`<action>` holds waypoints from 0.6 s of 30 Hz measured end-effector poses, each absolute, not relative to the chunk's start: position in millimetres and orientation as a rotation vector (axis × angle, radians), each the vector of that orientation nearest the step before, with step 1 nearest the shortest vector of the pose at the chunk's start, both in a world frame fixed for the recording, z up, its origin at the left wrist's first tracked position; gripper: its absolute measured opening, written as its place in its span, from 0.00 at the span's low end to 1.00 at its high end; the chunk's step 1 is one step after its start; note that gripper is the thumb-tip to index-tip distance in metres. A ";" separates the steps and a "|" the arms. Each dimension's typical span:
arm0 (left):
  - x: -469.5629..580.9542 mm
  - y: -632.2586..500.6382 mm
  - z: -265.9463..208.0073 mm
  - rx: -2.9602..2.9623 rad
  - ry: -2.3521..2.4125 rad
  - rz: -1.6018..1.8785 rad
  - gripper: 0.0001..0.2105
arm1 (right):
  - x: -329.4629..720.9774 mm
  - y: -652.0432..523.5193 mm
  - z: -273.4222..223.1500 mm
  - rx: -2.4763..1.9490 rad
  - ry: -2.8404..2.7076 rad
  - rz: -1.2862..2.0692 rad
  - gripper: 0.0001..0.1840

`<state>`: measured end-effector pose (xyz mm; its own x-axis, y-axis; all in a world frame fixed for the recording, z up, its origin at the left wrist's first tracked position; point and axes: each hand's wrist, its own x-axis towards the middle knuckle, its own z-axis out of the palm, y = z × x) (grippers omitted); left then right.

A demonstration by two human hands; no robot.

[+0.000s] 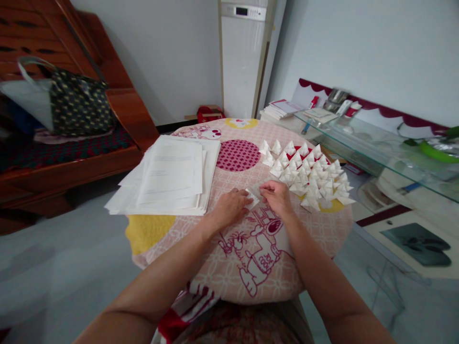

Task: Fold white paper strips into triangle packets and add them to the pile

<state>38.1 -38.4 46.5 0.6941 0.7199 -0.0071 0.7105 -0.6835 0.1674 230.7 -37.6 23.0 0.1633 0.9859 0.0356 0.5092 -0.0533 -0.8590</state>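
Observation:
A small folded piece of white paper (254,197) lies on the cloth-covered round table between my hands. My left hand (231,206) rests on the cloth with its fingers curled against the paper's left edge, holding it down. From the other side, my right hand (277,197) pinches the paper's right edge between thumb and fingers. Just right of that hand stand many folded white paper pieces (311,177) with pointed tips, set close together. On the left of the table lies a stack of loose white sheets (172,172), the top ones with faint printed lines.
The tablecloth (229,272) is pink with cartoon figures. At the right, a glass shelf unit (373,148) holds papers, cups and a green bowl. A wooden bench (132,119) with bags (79,102) stands at the left. A tall white air conditioner (241,62) is behind the table.

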 end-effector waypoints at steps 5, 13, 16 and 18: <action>34.7 -29.9 35.0 2.619 1.246 0.253 0.16 | 212.9 -37.0 22.8 -1.545 -1.538 0.975 0.11; 25.8 -15.1 25.2 2.289 1.287 0.424 0.19 | 207.3 -38.2 23.7 -1.576 -1.947 0.654 0.15; 22.4 -10.0 25.2 2.203 1.211 0.504 0.14 | 205.2 -36.6 24.4 -1.608 -2.099 0.533 0.14; 20.6 -5.6 24.2 2.150 1.182 0.568 0.11 | 204.2 -35.4 24.5 -1.620 -2.141 0.502 0.14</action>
<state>20.6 -5.6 24.2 0.5085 0.8578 0.0750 0.5943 -0.4126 0.6903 204.2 -35.4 24.5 -0.2428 0.9645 0.1036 0.8181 0.2610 -0.5124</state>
